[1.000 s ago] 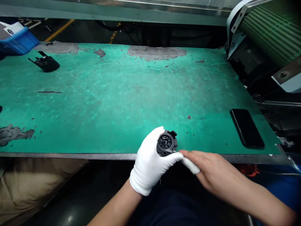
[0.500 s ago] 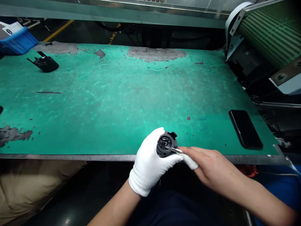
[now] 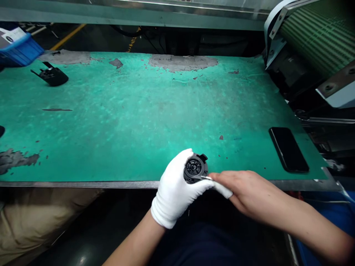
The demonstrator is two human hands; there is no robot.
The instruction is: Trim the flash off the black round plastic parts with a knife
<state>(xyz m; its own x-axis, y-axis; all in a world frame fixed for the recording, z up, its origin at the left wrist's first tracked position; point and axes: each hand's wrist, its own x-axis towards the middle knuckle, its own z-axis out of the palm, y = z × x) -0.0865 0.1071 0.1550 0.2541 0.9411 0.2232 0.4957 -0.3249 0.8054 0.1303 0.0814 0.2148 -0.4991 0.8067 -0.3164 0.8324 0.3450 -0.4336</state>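
My left hand, in a white glove, is closed round a round black plastic part with concentric rings and a tab at its upper right. The part is held above the near edge of the table, its ringed face turned up toward me. My right hand is mostly bare, with white cloth on a finger. It grips a thin metal blade, whose tip lies against the lower rim of the black part. The blade's handle is hidden in my fingers.
A phone lies on the worn green table mat at the right. A black plastic piece with prongs and a blue bin are at the far left. A green conveyor belt stands at the upper right. A person's tan trousers show lower left.
The blade has shifted from the middle of the black part's face down to its lower rim. My left hand keeps its hold on the part.
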